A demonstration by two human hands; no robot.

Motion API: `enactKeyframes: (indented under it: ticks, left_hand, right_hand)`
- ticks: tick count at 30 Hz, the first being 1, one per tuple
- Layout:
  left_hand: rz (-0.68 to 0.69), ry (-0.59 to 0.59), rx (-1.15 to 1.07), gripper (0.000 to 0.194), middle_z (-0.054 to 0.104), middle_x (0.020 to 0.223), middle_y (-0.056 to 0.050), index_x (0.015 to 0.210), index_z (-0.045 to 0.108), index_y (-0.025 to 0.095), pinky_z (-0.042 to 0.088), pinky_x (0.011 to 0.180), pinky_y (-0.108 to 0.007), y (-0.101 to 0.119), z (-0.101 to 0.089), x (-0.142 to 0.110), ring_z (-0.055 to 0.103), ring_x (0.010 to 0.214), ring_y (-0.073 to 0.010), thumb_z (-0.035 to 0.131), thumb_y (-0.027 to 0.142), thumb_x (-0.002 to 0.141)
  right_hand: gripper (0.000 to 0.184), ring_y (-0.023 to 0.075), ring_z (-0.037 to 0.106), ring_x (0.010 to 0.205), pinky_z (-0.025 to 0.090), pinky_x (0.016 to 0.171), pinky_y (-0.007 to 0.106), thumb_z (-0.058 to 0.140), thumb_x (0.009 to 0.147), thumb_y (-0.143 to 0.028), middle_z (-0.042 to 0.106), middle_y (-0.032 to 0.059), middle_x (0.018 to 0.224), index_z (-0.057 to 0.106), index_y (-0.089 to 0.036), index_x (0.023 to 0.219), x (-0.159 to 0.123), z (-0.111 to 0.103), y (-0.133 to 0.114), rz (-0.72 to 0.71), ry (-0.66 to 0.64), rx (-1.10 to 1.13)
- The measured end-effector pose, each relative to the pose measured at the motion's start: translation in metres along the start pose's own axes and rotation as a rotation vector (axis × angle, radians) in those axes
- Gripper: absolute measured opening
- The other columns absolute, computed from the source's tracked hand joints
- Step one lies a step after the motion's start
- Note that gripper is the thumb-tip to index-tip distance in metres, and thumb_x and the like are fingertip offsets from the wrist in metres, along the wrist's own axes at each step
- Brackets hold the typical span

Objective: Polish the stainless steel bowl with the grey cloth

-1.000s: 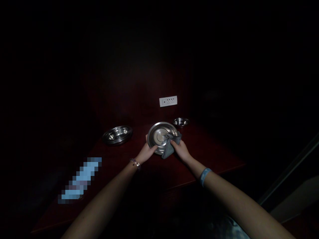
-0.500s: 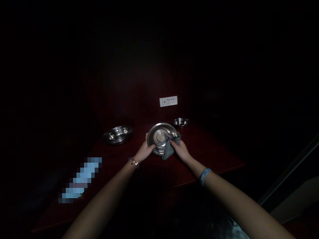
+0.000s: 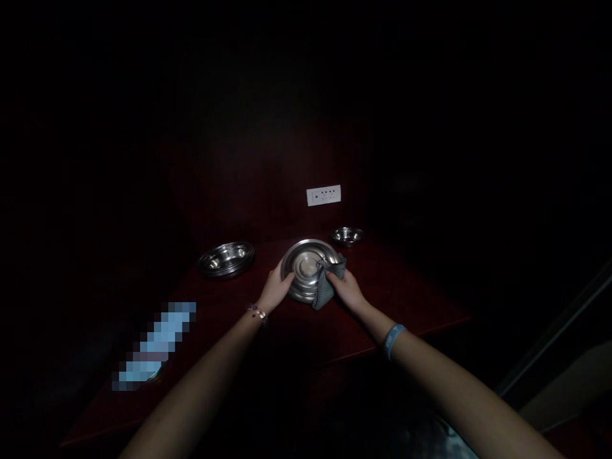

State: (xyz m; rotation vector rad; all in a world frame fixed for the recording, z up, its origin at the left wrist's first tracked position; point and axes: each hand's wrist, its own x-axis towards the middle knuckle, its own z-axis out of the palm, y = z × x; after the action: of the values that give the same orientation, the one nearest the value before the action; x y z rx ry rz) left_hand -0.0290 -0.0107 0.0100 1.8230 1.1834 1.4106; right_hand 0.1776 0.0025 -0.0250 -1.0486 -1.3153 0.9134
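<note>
A shiny round metal dish point(image 3: 306, 264) is held up between my two hands over the table, its hollow inner side turned toward me. My left hand point(image 3: 277, 285) grips its left rim, thumb on the inner face. At the lower right rim, a grey cloth point(image 3: 324, 292) is folded over the edge. My right hand point(image 3: 348, 290) is closed on the cloth, thumb pressing it against the dish; the fingers behind the rim are hidden.
A stack of metal dishes point(image 3: 227, 260) stands on the dark red table point(image 3: 406, 299) to the left. A smaller metal bowl point(image 3: 347, 236) sits at the back right. A white socket panel point(image 3: 324, 195) is on the wall. A blurred-out bluish patch point(image 3: 160, 341) lies at the left front.
The dish has tipped and dropped very slightly in my hands. My left thumb has shifted a little toward the rim. The cloth stays at the right rim.
</note>
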Motion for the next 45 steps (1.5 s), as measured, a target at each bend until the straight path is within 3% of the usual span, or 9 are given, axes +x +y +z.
enactKeyframes:
  ticks: [6, 10, 15, 21, 27, 37, 45]
  left_hand:
    - [0.032, -0.011, -0.034, 0.058, 0.056, 0.138, -0.012, 0.136, 0.042, 0.017, 0.036, 0.113, -0.039, 0.002, 0.003, -0.004, 0.052, 0.129, -0.0238, 0.06, 0.028, 0.082]
    - [0.046, -0.093, -0.017, 0.069, 0.054, 0.138, -0.014, 0.141, 0.03, 0.016, 0.033, 0.115, -0.04, 0.004, 0.007, -0.007, 0.048, 0.133, -0.0247, 0.063, 0.031, 0.082]
    - [0.071, -0.162, -0.011, 0.073, 0.051, 0.139, -0.018, 0.141, 0.027, 0.012, 0.027, 0.117, -0.041, 0.001, 0.014, -0.012, 0.043, 0.136, -0.0254, 0.064, 0.035, 0.082]
    - [0.035, -0.161, -0.03, 0.063, 0.054, 0.137, -0.018, 0.135, 0.037, 0.013, 0.028, 0.116, -0.041, -0.005, 0.018, -0.012, 0.049, 0.131, -0.0251, 0.062, 0.036, 0.082]
    - [-0.004, -0.137, -0.044, 0.06, 0.054, 0.138, -0.016, 0.134, 0.041, 0.013, 0.028, 0.116, -0.041, -0.009, 0.017, -0.008, 0.049, 0.131, -0.0244, 0.061, 0.026, 0.08]
    - [-0.065, -0.104, -0.107, 0.061, 0.06, 0.134, -0.009, 0.132, 0.049, 0.015, 0.035, 0.113, -0.041, 0.006, 0.002, 0.0, 0.053, 0.126, -0.0249, 0.058, 0.016, 0.072]
    - [-0.059, -0.104, -0.077, 0.051, 0.062, 0.131, -0.011, 0.127, 0.054, 0.013, 0.037, 0.111, -0.04, 0.007, -0.002, -0.002, 0.055, 0.124, -0.0254, 0.059, 0.028, 0.078]
  right_hand:
    - [0.029, 0.0241, 0.066, 0.095, 0.05, 0.091, 0.039, 0.063, 0.075, -0.038, 0.072, 0.0072, 0.1, 0.066, -0.017, 0.094, -0.001, 0.001, -0.003, 0.007, -0.003, 0.075]
    - [0.032, 0.0244, 0.066, 0.098, 0.05, 0.093, 0.039, 0.064, 0.074, -0.041, 0.073, 0.0081, 0.102, 0.067, -0.016, 0.094, -0.001, 0.001, -0.005, 0.032, 0.014, 0.152]
    - [0.033, 0.0249, 0.067, 0.096, 0.051, 0.091, 0.039, 0.066, 0.073, -0.042, 0.073, 0.0083, 0.101, 0.067, -0.016, 0.094, 0.0, 0.0, -0.004, 0.063, 0.05, 0.175]
    - [0.035, 0.0246, 0.066, 0.098, 0.051, 0.091, 0.039, 0.064, 0.075, -0.043, 0.073, 0.0086, 0.102, 0.067, -0.016, 0.096, 0.0, 0.0, -0.002, 0.034, 0.044, 0.149]
    - [0.035, 0.0256, 0.066, 0.098, 0.05, 0.093, 0.041, 0.065, 0.073, -0.042, 0.072, 0.0089, 0.103, 0.066, -0.016, 0.096, -0.001, 0.001, -0.003, 0.038, 0.044, 0.155]
    - [0.028, 0.0254, 0.066, 0.098, 0.05, 0.093, 0.04, 0.063, 0.074, -0.038, 0.073, 0.0077, 0.098, 0.067, -0.017, 0.091, -0.002, 0.001, -0.006, 0.006, 0.008, 0.116]
    - [0.029, 0.0244, 0.066, 0.097, 0.05, 0.091, 0.038, 0.063, 0.074, -0.039, 0.073, 0.0076, 0.1, 0.067, -0.017, 0.092, -0.003, 0.001, -0.006, 0.022, 0.006, 0.107]
